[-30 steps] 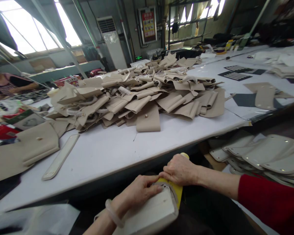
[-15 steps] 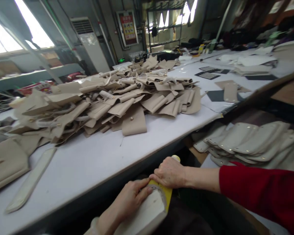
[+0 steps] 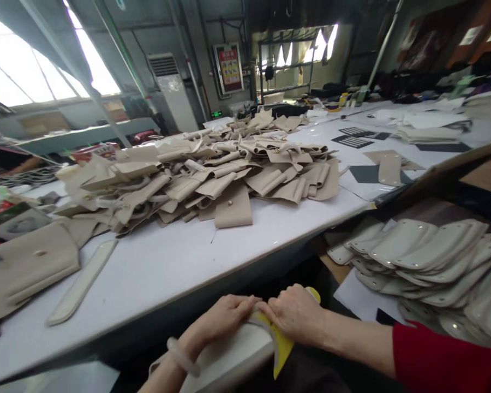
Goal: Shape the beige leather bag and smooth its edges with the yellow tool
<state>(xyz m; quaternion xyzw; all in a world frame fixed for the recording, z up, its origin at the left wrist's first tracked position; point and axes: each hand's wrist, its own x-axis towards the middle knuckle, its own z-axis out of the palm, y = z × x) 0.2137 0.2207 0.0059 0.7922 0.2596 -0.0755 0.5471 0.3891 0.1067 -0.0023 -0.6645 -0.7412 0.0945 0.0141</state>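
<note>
Low in the view, my right hand (image 3: 297, 316) is closed round a yellow piece. Its rounded end (image 3: 313, 295) sticks out past the fist, and a thin yellow flap (image 3: 283, 349) with a greyish edge hangs below. My left hand (image 3: 223, 316), with a pale bracelet on its wrist, is curled over the far end of a white block-like piece (image 3: 229, 355). Its fingertips touch or nearly touch my right hand, beside the yellow piece. Whether the yellow piece is fixed to the white one, I cannot tell. Both are close to my lap, below the table edge.
A white table (image 3: 180, 273) crosses in front of me. It bears a large heap of beige cut pieces (image 3: 233, 207), a beige flap (image 3: 45, 256) and a pale strap (image 3: 84, 281). Stacked pale panels (image 3: 425, 251) with metal studs lie at right. Dark sheets (image 3: 370, 173) lie farther back.
The view has tilted up and turned slightly left. My hands appear lower and closer together, and the yellow flap now hangs down more, curving away from the white piece.
</note>
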